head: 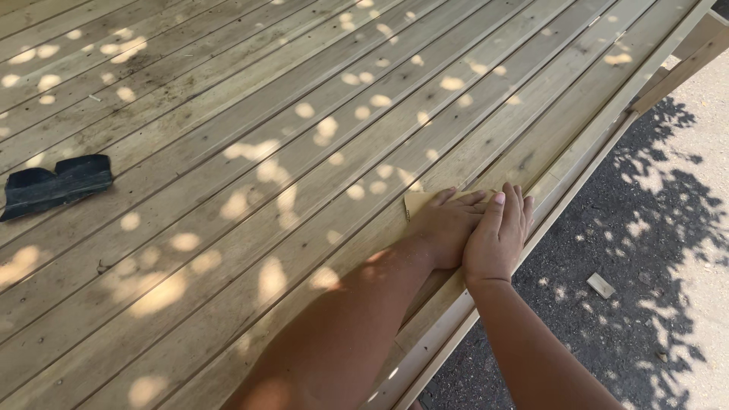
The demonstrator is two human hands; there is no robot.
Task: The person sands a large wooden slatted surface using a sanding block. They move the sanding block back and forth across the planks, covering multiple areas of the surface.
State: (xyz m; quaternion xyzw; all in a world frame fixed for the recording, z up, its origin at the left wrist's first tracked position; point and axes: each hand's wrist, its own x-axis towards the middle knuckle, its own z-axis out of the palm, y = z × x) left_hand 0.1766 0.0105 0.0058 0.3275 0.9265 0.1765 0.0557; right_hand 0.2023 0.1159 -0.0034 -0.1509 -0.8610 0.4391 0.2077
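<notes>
Your left hand (448,228) presses a tan sheet of sandpaper (419,202) flat near the edge of the pale slatted wooden bench (304,152); your right hand (497,239) lies alongside, both grips flat and open. Follow the grain with even pressure.

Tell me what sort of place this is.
Likely an outdoor building or woodworking spot: a bare wooden deck dappled with leaf shade, dark gravelly ground beside it with a wood offcut, and both hands pressing a sheet of sandpaper near the deck's edge.
</notes>
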